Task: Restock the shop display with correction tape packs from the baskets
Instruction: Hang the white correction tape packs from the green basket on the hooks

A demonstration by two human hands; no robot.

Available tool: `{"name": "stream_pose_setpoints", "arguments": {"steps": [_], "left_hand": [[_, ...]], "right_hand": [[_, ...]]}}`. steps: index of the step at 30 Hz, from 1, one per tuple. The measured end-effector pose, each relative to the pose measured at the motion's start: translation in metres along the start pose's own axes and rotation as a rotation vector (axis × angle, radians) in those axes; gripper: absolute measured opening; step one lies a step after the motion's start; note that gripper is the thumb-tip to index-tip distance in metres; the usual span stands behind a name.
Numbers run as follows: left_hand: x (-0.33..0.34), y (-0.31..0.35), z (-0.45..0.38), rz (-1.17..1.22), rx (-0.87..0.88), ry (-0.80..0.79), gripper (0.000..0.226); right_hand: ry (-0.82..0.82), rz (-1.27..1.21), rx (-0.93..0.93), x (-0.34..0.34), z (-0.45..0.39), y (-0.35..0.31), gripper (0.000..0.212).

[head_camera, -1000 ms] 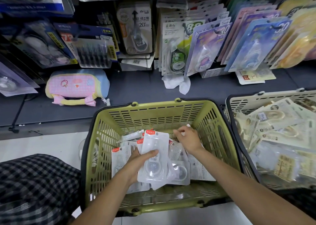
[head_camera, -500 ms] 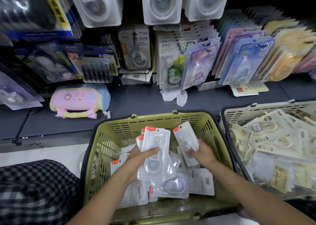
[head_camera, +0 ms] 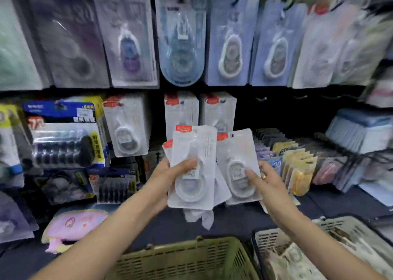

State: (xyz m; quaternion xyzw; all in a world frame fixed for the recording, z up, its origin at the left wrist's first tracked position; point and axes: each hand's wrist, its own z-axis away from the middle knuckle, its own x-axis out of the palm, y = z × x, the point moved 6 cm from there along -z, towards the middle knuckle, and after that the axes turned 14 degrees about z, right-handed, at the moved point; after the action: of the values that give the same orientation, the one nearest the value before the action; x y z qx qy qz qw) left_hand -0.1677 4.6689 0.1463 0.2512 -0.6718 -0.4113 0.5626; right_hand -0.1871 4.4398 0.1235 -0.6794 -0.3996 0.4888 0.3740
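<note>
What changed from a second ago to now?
Both hands rose out of the green basket to the display. The right hand, then reaching among packs, now holds a single pack. The left hand keeps its grip on its stack of packs.

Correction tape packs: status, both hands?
Left hand grips stack of white red-tabbed correction tape packs; right hand pinches single white pack. Both raised toward matching hanging packs. Olive-green plastic basket below. Nothing in the way.
</note>
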Motion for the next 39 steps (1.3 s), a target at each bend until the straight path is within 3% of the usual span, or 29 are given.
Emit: {"name": "stream_pose_setpoints", "arguments": {"steps": [3, 8, 16, 23, 30, 32, 35, 37, 39], "left_hand": [[-0.002, 0.025, -0.005, -0.023, 0.086, 0.001, 0.057], [-0.016, 0.040, -0.009, -0.026, 0.173, 0.034, 0.050], [-0.026, 0.046, -0.019, 0.013, 0.195, 0.040, 0.052], [-0.019, 0.046, -0.027, 0.043, 0.205, -0.014, 0.047], [-0.014, 0.039, -0.034, 0.095, 0.185, -0.007, 0.061], [-0.011, 0.036, -0.036, 0.100, 0.178, -0.004, 0.058], [-0.008, 0.033, -0.038, 0.088, 0.175, 0.008, 0.053], [-0.005, 0.032, -0.039, 0.069, 0.173, 0.015, 0.054], [-0.002, 0.031, -0.041, 0.030, 0.183, 0.013, 0.055]], "right_hand": [[0.069, 0.001, -0.084, -0.005, -0.021, -0.035, 0.030], [0.177, 0.003, -0.052, -0.001, -0.062, -0.055, 0.020], [0.157, -0.069, 0.028, 0.006, -0.076, -0.048, 0.023], [0.158, 0.100, 0.057, 0.017, -0.097, -0.035, 0.023], [0.131, 0.289, 0.240, 0.036, -0.123, -0.012, 0.048], [0.242, 0.354, 0.267, 0.031, -0.120, -0.014, 0.058], [0.416, 0.310, 0.050, 0.026, -0.096, -0.047, 0.047], [0.297, 0.165, -0.085, 0.039, -0.075, -0.071, 0.041], [0.083, 0.180, -0.128, 0.060, -0.057, -0.087, 0.049]]}}
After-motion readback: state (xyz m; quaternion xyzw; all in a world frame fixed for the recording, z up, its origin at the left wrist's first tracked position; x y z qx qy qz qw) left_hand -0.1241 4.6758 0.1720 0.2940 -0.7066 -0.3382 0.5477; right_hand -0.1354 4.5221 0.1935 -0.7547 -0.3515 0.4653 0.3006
